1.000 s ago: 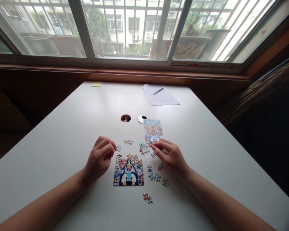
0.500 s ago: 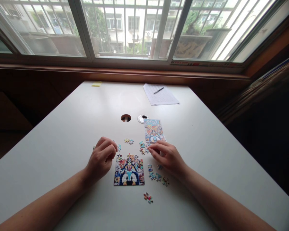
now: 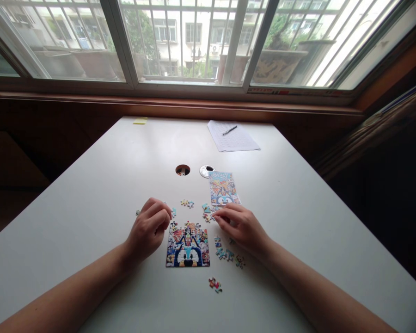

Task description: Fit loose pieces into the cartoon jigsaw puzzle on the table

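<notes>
A partly joined jigsaw puzzle (image 3: 188, 249) with a blue dog's face lies flat on the white table, its upper edge uneven. My left hand (image 3: 150, 226) is curled closed by its upper left corner; whatever is inside the fingers is hidden. On the other side, my right hand (image 3: 241, 226) has its thumb and fingertips pinched together at a small cluster of loose puzzle pieces (image 3: 206, 209). Whether a piece is between those fingertips, I cannot make out. More loose pieces (image 3: 225, 254) lie right of the puzzle, and a few (image 3: 187, 203) lie above it.
A printed picture card (image 3: 224, 187) lies beyond my right hand, beside a round metal cover (image 3: 207, 171) and a cable hole (image 3: 182, 170). Farther back are paper sheets (image 3: 235, 141) with a pen (image 3: 229, 130) and a yellow note (image 3: 140, 121). Another loose piece cluster (image 3: 215, 284) lies nearer me.
The whole view has shifted very slightly, so the table things appear a little farther right. Both hands keep nearly the same pose, and the puzzle and loose pieces look unmoved.
</notes>
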Available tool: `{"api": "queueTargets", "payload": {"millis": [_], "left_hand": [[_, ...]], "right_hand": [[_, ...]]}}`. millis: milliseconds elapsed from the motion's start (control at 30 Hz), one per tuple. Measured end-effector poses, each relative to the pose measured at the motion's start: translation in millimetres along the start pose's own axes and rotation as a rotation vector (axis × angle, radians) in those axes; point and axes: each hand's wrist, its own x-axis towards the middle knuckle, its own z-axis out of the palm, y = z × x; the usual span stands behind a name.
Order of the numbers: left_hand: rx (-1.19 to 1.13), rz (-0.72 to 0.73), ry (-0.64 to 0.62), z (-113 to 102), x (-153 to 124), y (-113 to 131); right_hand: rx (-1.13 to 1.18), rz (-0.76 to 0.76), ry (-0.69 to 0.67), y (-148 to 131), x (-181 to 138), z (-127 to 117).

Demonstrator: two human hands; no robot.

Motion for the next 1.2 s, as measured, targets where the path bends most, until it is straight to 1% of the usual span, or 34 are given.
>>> {"api": "queueTargets", "payload": {"millis": [933, 1200], "left_hand": [[-0.012, -0.010, -0.003, 0.3, -1.1, 0.3], [0.004, -0.029, -0.010, 1.5, -3.0, -2.4]], "right_hand": [[-0.018, -0.002, -0.024, 0.4, -0.1, 2.9], [-0.026, -0.018, -0.005, -0.2, -0.1, 2.2]]}}
